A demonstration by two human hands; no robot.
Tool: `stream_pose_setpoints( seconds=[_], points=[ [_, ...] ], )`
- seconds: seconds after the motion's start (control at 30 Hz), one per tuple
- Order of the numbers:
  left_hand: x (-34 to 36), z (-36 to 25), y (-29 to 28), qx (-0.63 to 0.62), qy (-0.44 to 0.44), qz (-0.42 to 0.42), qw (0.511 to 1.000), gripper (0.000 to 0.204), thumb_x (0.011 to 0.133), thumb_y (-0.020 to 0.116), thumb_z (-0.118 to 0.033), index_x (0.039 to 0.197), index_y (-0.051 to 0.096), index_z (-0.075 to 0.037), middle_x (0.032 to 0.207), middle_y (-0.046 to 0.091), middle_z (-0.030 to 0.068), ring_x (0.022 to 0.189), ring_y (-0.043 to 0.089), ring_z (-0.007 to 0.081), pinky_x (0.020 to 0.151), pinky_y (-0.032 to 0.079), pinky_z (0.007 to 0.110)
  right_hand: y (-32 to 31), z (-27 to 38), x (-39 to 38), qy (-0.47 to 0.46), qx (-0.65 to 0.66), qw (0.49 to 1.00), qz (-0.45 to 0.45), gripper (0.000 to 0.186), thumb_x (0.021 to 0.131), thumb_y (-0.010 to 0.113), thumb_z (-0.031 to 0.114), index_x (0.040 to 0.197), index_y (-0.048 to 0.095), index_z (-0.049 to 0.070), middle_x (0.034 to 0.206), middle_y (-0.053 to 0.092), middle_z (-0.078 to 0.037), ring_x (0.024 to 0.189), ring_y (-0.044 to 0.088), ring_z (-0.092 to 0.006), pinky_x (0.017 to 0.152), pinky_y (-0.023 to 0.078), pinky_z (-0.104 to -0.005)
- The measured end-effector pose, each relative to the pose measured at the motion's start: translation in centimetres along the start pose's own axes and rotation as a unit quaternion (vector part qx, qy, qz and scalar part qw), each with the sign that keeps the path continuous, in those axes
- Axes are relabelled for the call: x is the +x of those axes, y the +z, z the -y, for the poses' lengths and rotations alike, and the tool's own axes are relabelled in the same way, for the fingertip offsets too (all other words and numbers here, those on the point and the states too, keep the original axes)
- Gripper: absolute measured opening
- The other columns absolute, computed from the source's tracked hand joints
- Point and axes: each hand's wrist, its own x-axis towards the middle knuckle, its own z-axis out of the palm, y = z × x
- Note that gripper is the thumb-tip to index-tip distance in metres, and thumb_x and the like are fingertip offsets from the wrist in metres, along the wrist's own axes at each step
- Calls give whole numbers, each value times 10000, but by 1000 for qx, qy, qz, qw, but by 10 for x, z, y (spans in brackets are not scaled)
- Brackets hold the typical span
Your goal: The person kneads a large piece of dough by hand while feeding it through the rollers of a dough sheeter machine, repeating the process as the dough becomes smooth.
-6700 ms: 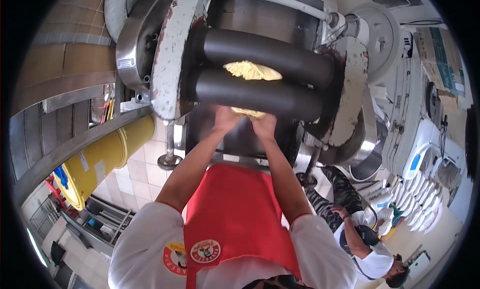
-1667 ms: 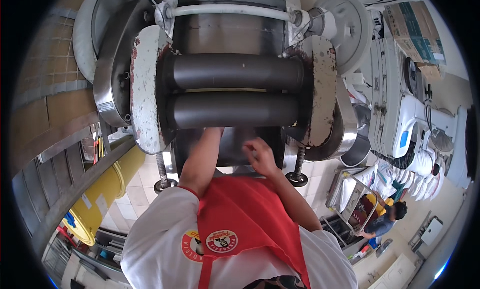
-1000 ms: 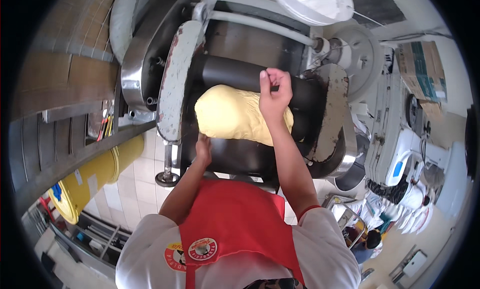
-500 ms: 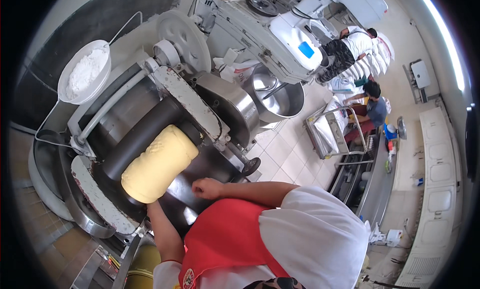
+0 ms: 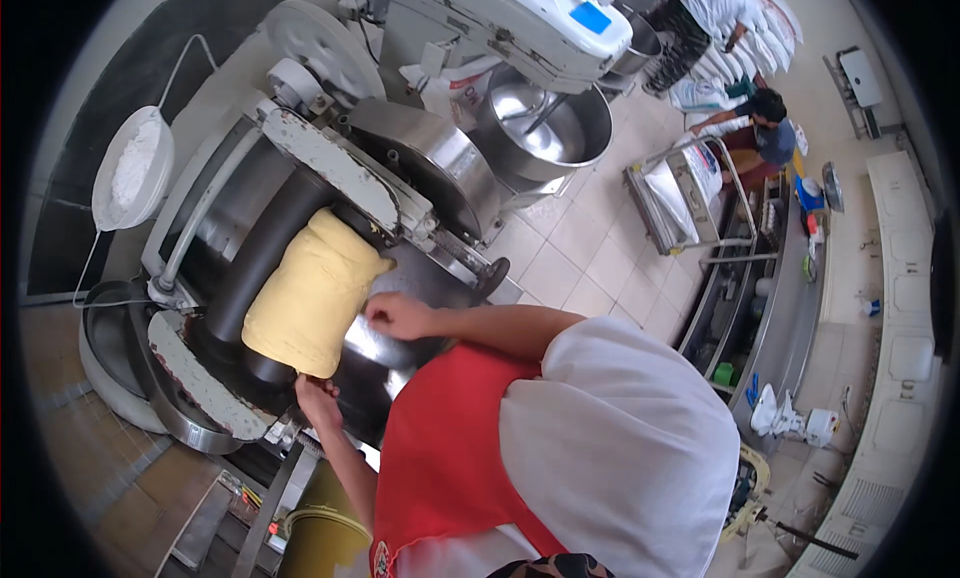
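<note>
Sitting across the dark rollers (image 5: 265,246) of a machine is a fat slab of yellow dough (image 5: 308,293), draped lengthwise along them with a little pointy corner sticking out toward the right hand (image 5: 400,316); that hand is just beside the dough's edge, fingers curled in loosely, palm hidden, so I can't tell how far closed it is or whether anything's in it; the left hand (image 5: 318,398) is at the dough's lower end, fingers bent up against it, but I can't tell if they've really got hold of any; chipped pale end housings (image 5: 330,163) flank the rollers, and a white bowl of powder (image 5: 130,173) is perched past the far side; further right there's a steel mixing bowl (image 5: 550,128), then a co-worker (image 5: 772,128) beside a metal cart (image 5: 665,203); a yellow bin (image 5: 322,543) stands near the left forearm.
</note>
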Motion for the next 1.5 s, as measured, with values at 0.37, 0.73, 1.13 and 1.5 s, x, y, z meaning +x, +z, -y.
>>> stream_pose_setpoints(
  seconds=[0.37,0.73,1.13,1.5],
  points=[
    [-3,63,20,184,243,-16,952,1053,711,961,-221,1516,344,62,1578,402,246,1435,423,314,1189,344,409,-23,-49,38,86,15,993,-79,1154,609,1005,242,1523,336,21,1458,553,-169,1344,543,-304,1150,430,-411],
    [30,50,10,184,270,-53,944,775,825,895,-263,1412,488,39,1336,656,153,1208,634,239,1053,485,364,-14,53,57,34,193,978,-74,647,808,896,299,1296,605,-11,1241,710,-164,1173,677,-275,1002,520,-396],
    [-34,-4,33,103,229,-66,966,596,939,771,-386,1336,626,34,1228,712,123,1114,664,197,977,513,345,-13,99,52,53,78,978,-188,732,848,822,403,1329,548,-75,1309,602,-269,1250,581,-401,1074,449,-448],
    [-52,-34,38,23,354,-160,921,356,975,744,-267,1143,618,21,997,691,71,903,635,138,827,523,300,41,132,80,-363,-313,872,-102,247,917,702,363,1094,703,191,1077,621,-7,1025,559,-228,894,377,-432]
  ],
)
